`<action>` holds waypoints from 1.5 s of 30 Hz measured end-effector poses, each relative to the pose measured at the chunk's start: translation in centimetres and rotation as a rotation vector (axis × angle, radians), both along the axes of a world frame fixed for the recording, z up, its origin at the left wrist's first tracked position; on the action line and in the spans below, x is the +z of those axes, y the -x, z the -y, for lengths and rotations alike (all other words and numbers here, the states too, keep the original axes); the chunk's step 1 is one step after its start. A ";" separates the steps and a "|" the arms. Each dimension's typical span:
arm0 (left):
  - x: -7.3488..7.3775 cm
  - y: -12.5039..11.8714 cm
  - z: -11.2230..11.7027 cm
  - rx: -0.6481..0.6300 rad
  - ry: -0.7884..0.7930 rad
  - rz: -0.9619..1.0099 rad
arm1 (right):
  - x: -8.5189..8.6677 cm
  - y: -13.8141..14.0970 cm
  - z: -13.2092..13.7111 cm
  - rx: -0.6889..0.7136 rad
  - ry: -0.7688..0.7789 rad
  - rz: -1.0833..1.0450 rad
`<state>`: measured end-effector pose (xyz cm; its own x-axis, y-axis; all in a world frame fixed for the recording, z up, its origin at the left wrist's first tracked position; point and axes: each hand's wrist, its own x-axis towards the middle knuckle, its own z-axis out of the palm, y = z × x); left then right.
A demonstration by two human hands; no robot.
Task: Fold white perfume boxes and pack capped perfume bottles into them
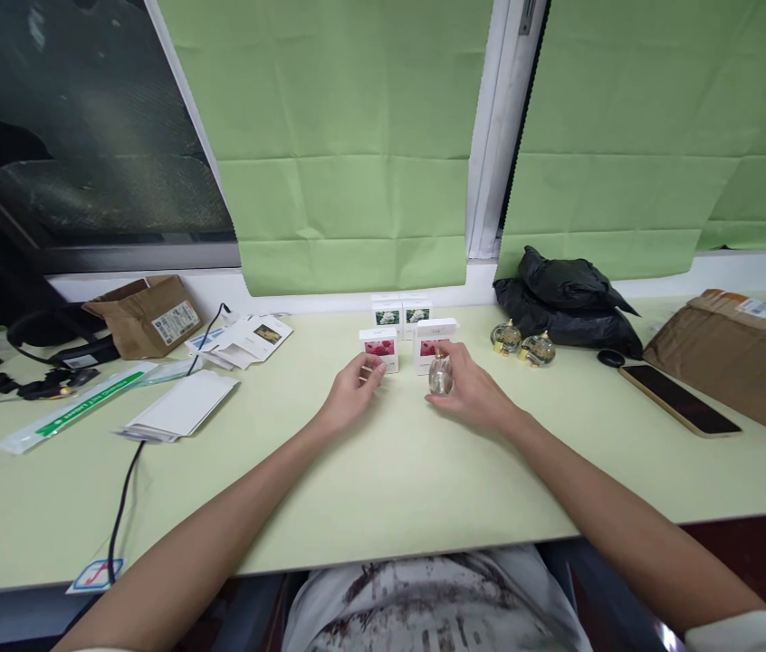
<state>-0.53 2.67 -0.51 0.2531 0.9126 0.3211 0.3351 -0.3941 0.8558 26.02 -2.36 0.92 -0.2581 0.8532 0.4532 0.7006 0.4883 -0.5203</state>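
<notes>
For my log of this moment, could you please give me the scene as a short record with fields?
Left hand: open, fingertips by the left pink box, contact unclear
Right hand: holds small clear bottle upright
Behind: second pink box, two white-flower boxes
Right side: two gold-capped bottles, phone, black bag
Surface: pale green table

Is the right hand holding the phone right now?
No, the phone lies flat on the table off to the right, while the right hand grips a small clear bottle.
</notes>
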 end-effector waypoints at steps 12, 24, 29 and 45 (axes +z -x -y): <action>0.9 0.3 1.0 -0.020 -0.187 -0.172 | 1.6 -6.3 -1.0 -0.215 -0.157 0.233; 0.7 0.1 1.3 -0.118 -0.103 -0.151 | -0.7 -7.7 0.7 -0.105 -0.164 0.050; 0.2 -0.6 1.1 -0.199 0.083 -0.012 | -1.2 -4.1 2.0 0.088 -0.105 0.097; 0.3 0.7 -0.4 -0.059 -0.018 0.010 | -2.7 -2.0 2.1 0.138 0.119 -0.039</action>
<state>-1.25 3.05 -0.21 0.3034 0.8899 0.3406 0.3020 -0.4288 0.8514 28.04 -4.43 -1.78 -0.3608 0.8592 0.3629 0.6095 0.5117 -0.6056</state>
